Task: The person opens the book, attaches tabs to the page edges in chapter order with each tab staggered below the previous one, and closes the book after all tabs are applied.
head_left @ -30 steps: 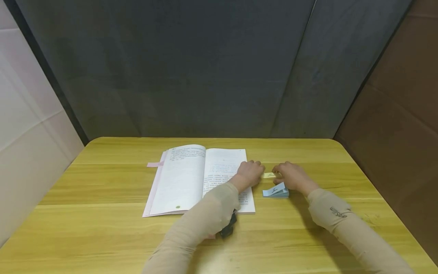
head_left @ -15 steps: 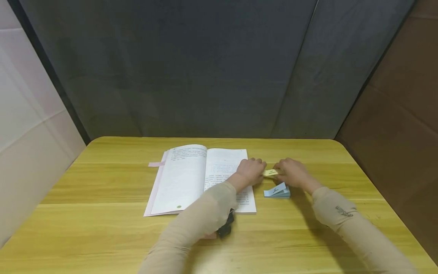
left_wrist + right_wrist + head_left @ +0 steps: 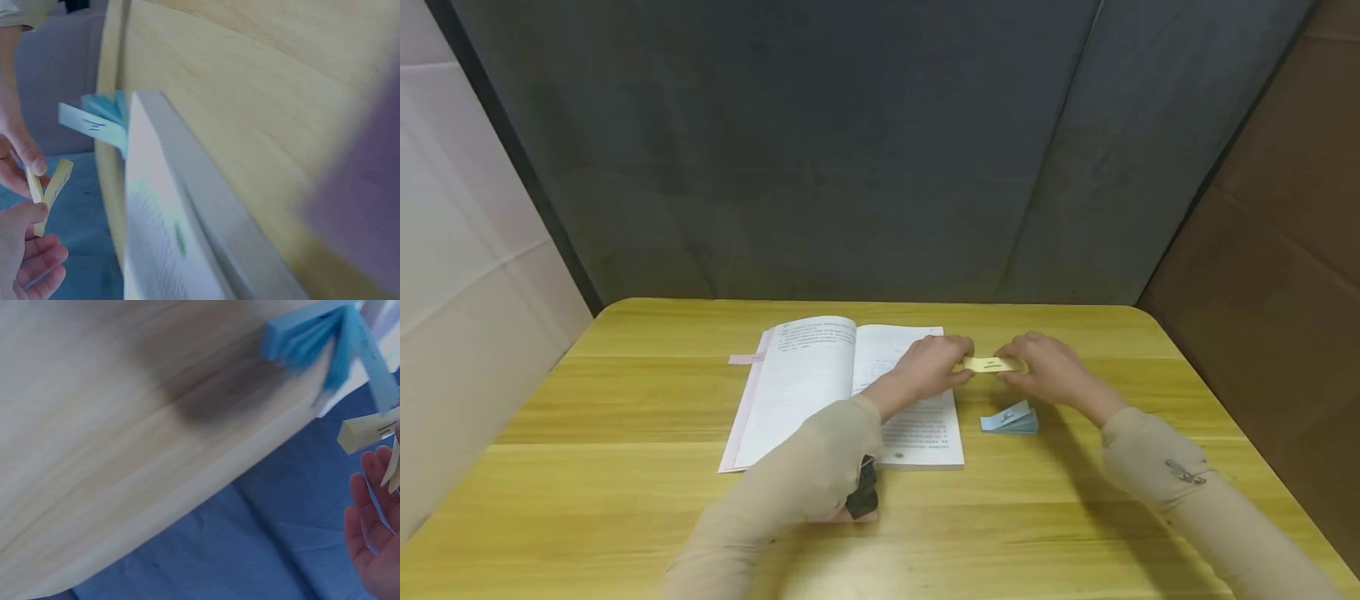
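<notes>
My left hand (image 3: 928, 367) and right hand (image 3: 1048, 371) pinch opposite ends of a yellow pad of sticky notes (image 3: 990, 365), raised over the table at the right edge of the open book (image 3: 805, 396). Dark writing marks its top strip. From the left wrist, the yellow pad (image 3: 55, 194) shows two parts spread apart in a V, between my left fingers (image 3: 40, 269) and right fingers (image 3: 28, 153). A blue pad of sticky notes (image 3: 1009, 419) lies on the table below my right hand, its strips fanned.
A pink tab (image 3: 747, 359) sticks out from the book's left side. Something flat and pink (image 3: 850, 517) lies in front of the book, partly hidden by my left forearm and the dark wrist camera (image 3: 862, 492). A grey partition (image 3: 850, 167) stands behind the wooden table (image 3: 587, 417).
Both hands have lifted a little with the yellow pad, bringing more of it into view between them. My left forearm has shifted left. The book and blue pad stay in place.
</notes>
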{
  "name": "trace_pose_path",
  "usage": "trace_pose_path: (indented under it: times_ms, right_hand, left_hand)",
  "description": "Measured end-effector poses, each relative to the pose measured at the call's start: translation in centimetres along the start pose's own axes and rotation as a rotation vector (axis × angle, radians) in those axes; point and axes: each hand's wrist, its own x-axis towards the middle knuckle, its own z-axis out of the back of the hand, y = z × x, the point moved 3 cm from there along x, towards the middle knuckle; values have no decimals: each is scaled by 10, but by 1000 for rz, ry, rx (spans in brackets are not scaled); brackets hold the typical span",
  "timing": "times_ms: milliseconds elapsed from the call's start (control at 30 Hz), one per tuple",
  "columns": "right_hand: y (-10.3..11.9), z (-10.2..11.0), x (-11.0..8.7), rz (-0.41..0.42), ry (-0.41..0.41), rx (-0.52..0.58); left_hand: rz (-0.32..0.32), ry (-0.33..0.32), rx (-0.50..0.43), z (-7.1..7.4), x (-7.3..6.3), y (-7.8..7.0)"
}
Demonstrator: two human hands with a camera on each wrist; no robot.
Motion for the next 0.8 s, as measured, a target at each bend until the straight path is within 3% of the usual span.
trace_pose_path:
  times_ms: [233, 500, 800]
  right_hand:
    - [20, 14, 4, 70, -69, 20]
    - [45, 22, 2, 135, -112, 44]
    - [63, 24, -3, 205, -156, 71]
  left_hand:
    - [-18, -119, -35, 23, -22, 6]
    - [-42, -203, -39, 35, -49, 5]
    - [-40, -221, -77, 38, -79, 6]
